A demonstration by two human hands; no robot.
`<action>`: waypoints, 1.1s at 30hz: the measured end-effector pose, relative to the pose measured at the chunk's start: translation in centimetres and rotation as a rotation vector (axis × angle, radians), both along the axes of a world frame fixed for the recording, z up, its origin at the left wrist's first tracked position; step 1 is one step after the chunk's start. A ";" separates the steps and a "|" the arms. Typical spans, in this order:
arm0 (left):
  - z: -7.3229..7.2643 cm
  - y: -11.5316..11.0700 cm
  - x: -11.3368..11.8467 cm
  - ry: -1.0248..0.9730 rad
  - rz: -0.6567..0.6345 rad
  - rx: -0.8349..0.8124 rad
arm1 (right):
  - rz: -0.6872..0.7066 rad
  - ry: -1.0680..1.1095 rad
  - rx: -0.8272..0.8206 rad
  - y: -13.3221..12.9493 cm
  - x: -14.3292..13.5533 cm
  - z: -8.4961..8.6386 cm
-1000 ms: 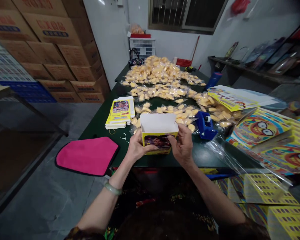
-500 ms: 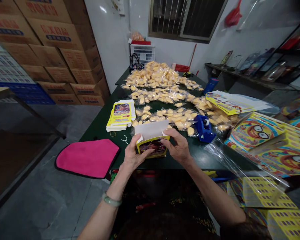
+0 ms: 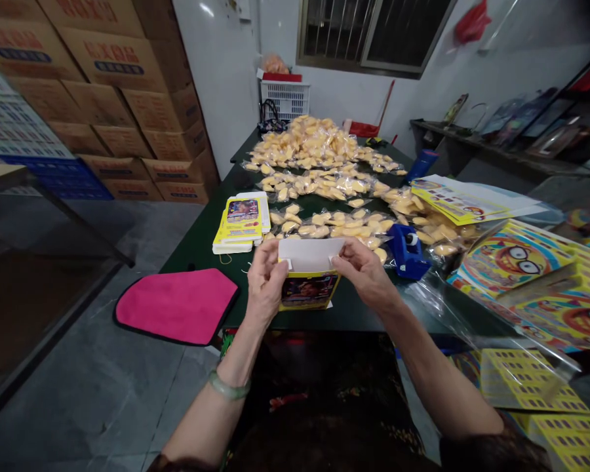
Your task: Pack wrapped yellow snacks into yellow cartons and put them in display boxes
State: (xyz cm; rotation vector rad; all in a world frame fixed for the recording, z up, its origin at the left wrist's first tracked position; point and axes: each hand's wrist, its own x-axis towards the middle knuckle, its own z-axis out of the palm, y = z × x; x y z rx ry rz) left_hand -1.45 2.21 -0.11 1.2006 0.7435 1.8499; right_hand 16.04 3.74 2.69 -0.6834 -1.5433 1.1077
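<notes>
A small yellow box [image 3: 309,290] with a dark picture on its front stands upright at the table's near edge, its white top flap raised. My left hand [image 3: 267,278] grips the box's left upper corner, thumb on the small side flap. At the right upper corner, my right hand [image 3: 366,270] pinches the other side flap between thumb and fingers. Just behind the box lie clear packets of yellow pieces [image 3: 324,226]. To the left is a stack of flat yellow boxes [image 3: 240,223], and a blue tape dispenser [image 3: 407,252] stands to the right.
A pink cloth [image 3: 177,305] overhangs the table's left edge. Printed yellow cartons [image 3: 516,259] and clear plastic film crowd the right side. Printed sheets [image 3: 465,200] lie behind them. A large heap of packets [image 3: 314,141] covers the far table. Brown cartons [image 3: 113,59] are stacked at back left.
Both hands have moved from the box's front up to its top corners and side flaps. The raised white flap now leans back more. The camera view has shifted slightly.
</notes>
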 end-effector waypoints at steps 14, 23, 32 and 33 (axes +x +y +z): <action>1.8 -0.5 0.4 0.020 0.082 -0.004 | -0.040 -0.075 0.051 0.6 1.4 -0.1; 1.4 -1.5 -0.1 0.049 -0.064 0.167 | -0.273 -0.350 0.463 -1.0 0.8 0.7; 1.1 -1.5 -0.1 0.204 0.016 0.081 | -0.132 -0.447 0.424 -1.6 2.0 1.4; 1.2 -1.4 -0.2 0.214 0.018 0.082 | -0.128 -0.432 0.390 -1.5 2.0 1.5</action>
